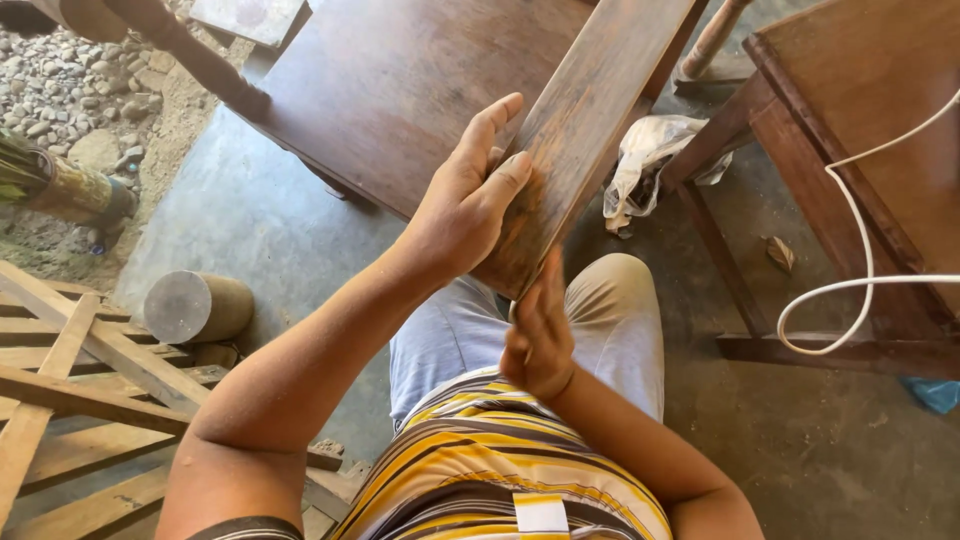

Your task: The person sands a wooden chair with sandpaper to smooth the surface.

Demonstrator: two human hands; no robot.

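— Two hands on one piece, then. Where is it sitting?

— The dark wooden board (590,120) runs up and away from the lap, its near end just above the knees, its far end over the brown tabletop (400,80) lying on the concrete floor (260,230). The left hand (465,200) lies flat across the board's face, fingers spread and pressed down, thumb tucked against the near edge. The right hand (540,335) props the near end from below, fingers half curled — I cannot tell whether it grips or merely supports.

— How would you judge good handling here?

— Keep the lower hand firmly under the end so the board cannot slide toward the lap, and let the flat hand move along the grain with even pressure, not dig in at the fingertips. The worn, paler patch under the palm suggests rubbing, though whether anything lies under the palm is hidden.

— Anything close by?

— A crumpled pale rag (645,160) beside the board, a white cord (860,270) looped off the furniture frame (850,100) at the right, a short log (195,305) at the left.
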